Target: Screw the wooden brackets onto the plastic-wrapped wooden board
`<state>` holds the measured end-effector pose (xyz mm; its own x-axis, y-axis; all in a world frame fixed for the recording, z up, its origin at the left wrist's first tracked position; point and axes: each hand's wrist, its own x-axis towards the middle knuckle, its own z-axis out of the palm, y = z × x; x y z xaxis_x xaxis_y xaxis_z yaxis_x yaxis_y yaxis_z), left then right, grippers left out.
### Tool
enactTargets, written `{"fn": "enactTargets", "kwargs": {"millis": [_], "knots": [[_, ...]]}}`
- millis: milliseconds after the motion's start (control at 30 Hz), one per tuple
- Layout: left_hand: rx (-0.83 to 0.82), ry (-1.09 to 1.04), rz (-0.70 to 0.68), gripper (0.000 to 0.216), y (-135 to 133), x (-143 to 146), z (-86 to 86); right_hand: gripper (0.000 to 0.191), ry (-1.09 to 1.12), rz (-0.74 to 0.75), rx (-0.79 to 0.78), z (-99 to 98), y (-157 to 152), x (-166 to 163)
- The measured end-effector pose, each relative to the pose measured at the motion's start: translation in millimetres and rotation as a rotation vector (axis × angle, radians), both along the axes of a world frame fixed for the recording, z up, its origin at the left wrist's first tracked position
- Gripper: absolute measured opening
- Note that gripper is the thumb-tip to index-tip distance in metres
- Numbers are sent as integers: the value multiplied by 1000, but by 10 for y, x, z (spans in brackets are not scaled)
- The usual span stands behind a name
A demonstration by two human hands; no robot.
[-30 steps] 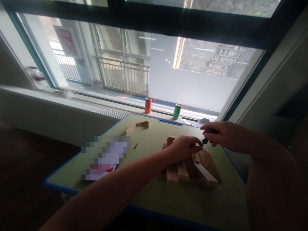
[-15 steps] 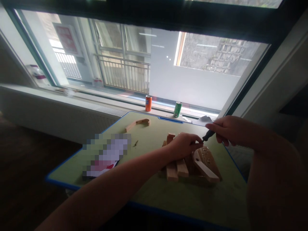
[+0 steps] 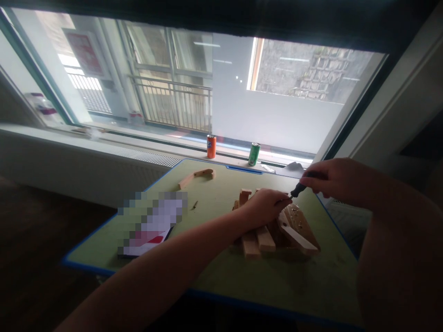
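My right hand (image 3: 330, 179) is closed around the dark handle of a screwdriver (image 3: 298, 189), its shaft slanting down and left. The tip meets the fingers of my left hand (image 3: 265, 207), which are pinched together over the wooden parts; what they grip there is hidden. Below that hand, two pale wooden bars (image 3: 266, 240) stick out towards me. A curved wooden piece with a hole (image 3: 298, 237) lies on a brown wooden board (image 3: 306, 226). Several small shiny bits, perhaps screws, rest on this board.
Across the green blue-edged table (image 3: 214, 272), another curved wooden piece (image 3: 197, 177) lies at the back left. Nearer are a small dark item (image 3: 194, 205) and a partly blurred sheet or device (image 3: 148, 237). An orange can (image 3: 211, 146) and a green can (image 3: 254, 154) stand on the windowsill.
My right hand has shifted its hold on the screwdriver, the wrist now higher and turned. The bars under my left hand have swung slightly to the right. The view has moved a little.
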<state>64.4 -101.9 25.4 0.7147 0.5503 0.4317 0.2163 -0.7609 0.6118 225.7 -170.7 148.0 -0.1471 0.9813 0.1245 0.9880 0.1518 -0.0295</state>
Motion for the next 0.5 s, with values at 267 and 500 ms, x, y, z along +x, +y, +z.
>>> {"fn": "enactTargets", "kwargs": {"millis": [267,500], "knots": [[-66,-19,3,28,3,-19,-6,53,-30,-150,15,-62,65,95],[-21,-39,-37,27,26,-6,-38,38,20,36,54,35,-91,10]]}}
